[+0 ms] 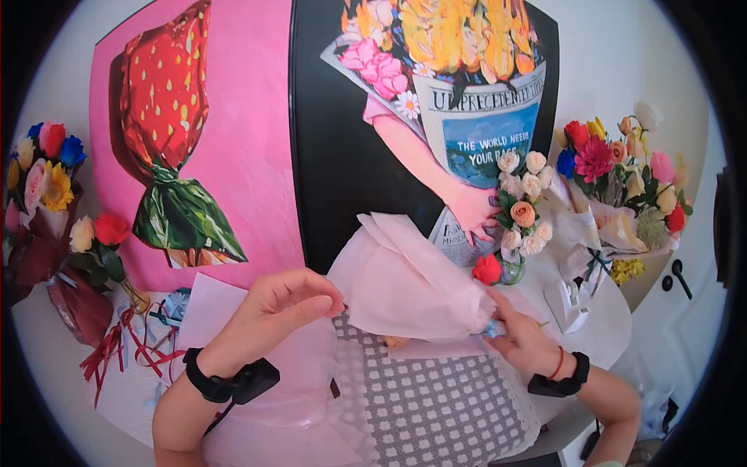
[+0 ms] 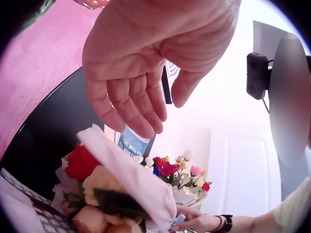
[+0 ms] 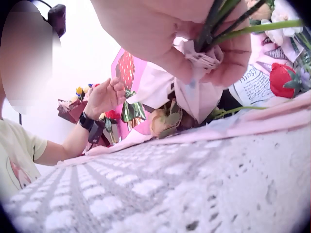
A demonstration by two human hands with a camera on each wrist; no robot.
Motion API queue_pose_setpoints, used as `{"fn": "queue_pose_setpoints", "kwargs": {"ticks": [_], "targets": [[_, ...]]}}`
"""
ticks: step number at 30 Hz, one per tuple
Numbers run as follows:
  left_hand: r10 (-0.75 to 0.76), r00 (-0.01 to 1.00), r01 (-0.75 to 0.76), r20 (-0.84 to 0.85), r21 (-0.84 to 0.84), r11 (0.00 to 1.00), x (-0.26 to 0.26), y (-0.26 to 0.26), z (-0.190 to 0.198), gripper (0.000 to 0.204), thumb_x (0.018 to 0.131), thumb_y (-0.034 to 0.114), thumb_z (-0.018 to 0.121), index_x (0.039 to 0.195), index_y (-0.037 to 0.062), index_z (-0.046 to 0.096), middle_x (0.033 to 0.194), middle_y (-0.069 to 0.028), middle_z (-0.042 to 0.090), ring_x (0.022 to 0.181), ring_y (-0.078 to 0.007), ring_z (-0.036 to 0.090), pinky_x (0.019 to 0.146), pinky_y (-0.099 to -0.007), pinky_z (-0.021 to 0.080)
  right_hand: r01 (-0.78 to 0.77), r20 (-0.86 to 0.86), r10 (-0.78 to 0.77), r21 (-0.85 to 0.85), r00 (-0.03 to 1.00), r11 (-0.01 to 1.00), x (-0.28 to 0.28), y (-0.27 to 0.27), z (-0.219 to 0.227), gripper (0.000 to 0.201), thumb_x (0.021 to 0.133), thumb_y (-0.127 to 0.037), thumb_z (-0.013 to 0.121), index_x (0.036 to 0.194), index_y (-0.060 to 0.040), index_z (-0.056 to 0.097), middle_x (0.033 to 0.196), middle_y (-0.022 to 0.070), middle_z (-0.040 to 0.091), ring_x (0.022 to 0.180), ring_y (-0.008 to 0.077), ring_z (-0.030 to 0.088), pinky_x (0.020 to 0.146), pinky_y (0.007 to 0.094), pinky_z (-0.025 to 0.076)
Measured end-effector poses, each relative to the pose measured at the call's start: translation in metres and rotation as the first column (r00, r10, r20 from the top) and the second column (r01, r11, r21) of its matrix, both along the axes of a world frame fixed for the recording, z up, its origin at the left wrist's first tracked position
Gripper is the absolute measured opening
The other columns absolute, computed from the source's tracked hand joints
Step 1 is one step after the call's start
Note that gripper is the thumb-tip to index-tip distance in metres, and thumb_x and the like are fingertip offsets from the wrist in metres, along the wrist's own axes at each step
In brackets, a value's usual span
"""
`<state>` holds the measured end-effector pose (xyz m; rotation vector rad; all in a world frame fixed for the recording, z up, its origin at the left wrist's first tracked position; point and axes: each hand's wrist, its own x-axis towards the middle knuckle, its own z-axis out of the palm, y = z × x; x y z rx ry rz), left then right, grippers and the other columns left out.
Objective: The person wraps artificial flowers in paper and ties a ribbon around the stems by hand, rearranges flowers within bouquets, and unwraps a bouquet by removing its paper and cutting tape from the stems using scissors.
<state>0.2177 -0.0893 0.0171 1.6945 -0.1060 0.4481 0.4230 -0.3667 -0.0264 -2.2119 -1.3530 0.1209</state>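
Note:
A bouquet wrapped in pale pink paper lies tilted over the table, its stem end toward the right. My right hand grips it at the gathered neck, where a bit of light blue shows. Green stems stick out past that hand in the right wrist view. Inside the wrap, the left wrist view shows a red rose and peach-coloured roses. My left hand hovers left of the bouquet, fingers loosely bent and holding nothing.
Pink wrapping sheets and a grey-white checked cloth cover the table. Red ribbons lie at left. A white tape dispenser, a glass vase of roses and other bouquets stand at right. Two paintings stand behind.

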Motion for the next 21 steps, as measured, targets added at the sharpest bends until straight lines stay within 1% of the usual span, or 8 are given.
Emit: {"fn": "queue_pose_setpoints", "kwargs": {"ticks": [3,5,6,11,13,16,17,21], "targets": [[0.063,0.998,-0.062,0.024,-0.046,0.997,-0.001,0.001,0.003,0.016,0.087,0.015,0.054,0.095,0.0020,0.056,0.087,-0.0052,0.061,0.085,-0.0120,0.057,0.078,-0.0265,0.043,-0.027,-0.124,0.047,0.164,0.991,0.986,0.005,-0.008,0.011,0.069,0.074,0.003,0.056,0.135,-0.0039,0.022,0.083,0.0110,0.055,0.074,0.0198,0.057,0.065,0.0289,0.045],[0.132,0.989,-0.125,0.072,-0.092,0.988,-0.001,0.010,0.000,0.016,0.087,0.016,0.054,0.095,0.0029,0.056,0.088,-0.0048,0.061,0.084,-0.0123,0.057,0.078,-0.0264,0.044,0.092,-0.551,0.177,0.425,0.815,0.901,0.004,-0.012,0.020,0.069,0.074,0.005,0.056,0.134,-0.0052,0.025,0.085,0.0081,0.055,0.074,0.0177,0.056,0.065,0.0282,0.045],[0.199,0.974,-0.184,0.105,-0.138,0.973,0.001,0.014,-0.001,0.016,0.087,0.017,0.054,0.095,0.0038,0.055,0.088,-0.0044,0.061,0.083,-0.0126,0.057,0.077,-0.0262,0.044,0.165,-0.615,0.202,0.486,0.763,0.858,0.002,-0.012,0.024,0.054,0.076,0.000,0.056,0.127,-0.0031,0.037,0.086,0.0074,0.056,0.073,0.0170,0.056,0.065,0.0273,0.045],[0.304,0.935,-0.253,0.183,-0.257,0.933,0.001,0.017,0.000,0.028,0.087,0.026,0.053,0.107,0.0069,0.048,0.102,-0.0064,0.056,0.088,-0.0136,0.056,0.077,-0.0267,0.045,-0.105,-0.465,0.598,0.726,0.652,0.679,-0.002,0.041,0.040,0.034,0.081,-0.020,0.052,0.108,-0.0008,0.049,0.084,0.0100,0.058,0.071,0.0170,0.056,0.061,0.0279,0.044],[0.310,0.930,-0.242,0.196,-0.306,0.921,0.000,0.014,0.002,0.036,0.087,0.030,0.053,0.114,0.0076,0.044,0.109,-0.0078,0.054,0.091,-0.0144,0.055,0.078,-0.0276,0.044,-0.165,-0.477,0.760,0.790,0.441,0.591,-0.014,0.073,0.046,0.036,0.080,-0.022,0.052,0.110,-0.0010,0.048,0.083,0.0100,0.058,0.070,0.0170,0.055,0.060,0.0276,0.044],[0.243,0.926,-0.185,0.290,-0.214,0.959,-0.007,0.008,0.011,0.076,0.078,0.045,0.060,0.134,0.0083,0.023,0.127,-0.0108,0.040,0.109,-0.0189,0.045,0.089,-0.0340,0.037,-0.171,-0.468,0.802,0.814,0.370,0.554,-0.034,0.123,0.043,0.038,0.079,-0.022,0.052,0.112,-0.0029,0.046,0.085,0.0097,0.058,0.069,0.0162,0.055,0.061,0.0276,0.044],[0.258,0.919,-0.204,0.296,-0.203,0.958,-0.008,0.008,0.013,0.076,0.078,0.045,0.060,0.134,0.0083,0.023,0.127,-0.0108,0.040,0.109,-0.0189,0.045,0.089,-0.0340,0.037,-0.154,-0.469,0.834,0.837,0.290,0.525,-0.039,0.139,0.041,0.035,0.079,-0.016,0.052,0.111,-0.0037,0.046,0.087,0.0097,0.058,0.072,0.0165,0.056,0.063,0.0281,0.044],[0.198,0.877,-0.179,0.437,-0.086,0.980,-0.010,0.013,0.015,0.086,0.074,0.026,0.067,0.137,0.0073,0.011,0.134,-0.0140,0.030,0.119,-0.0237,0.035,0.099,-0.0366,0.027,-0.108,-0.432,0.866,0.877,0.252,0.468,-0.060,0.181,0.035,0.029,0.077,-0.003,0.050,0.106,-0.0028,0.048,0.089,0.0099,0.059,0.077,0.0178,0.057,0.065,0.0290,0.044]]}}
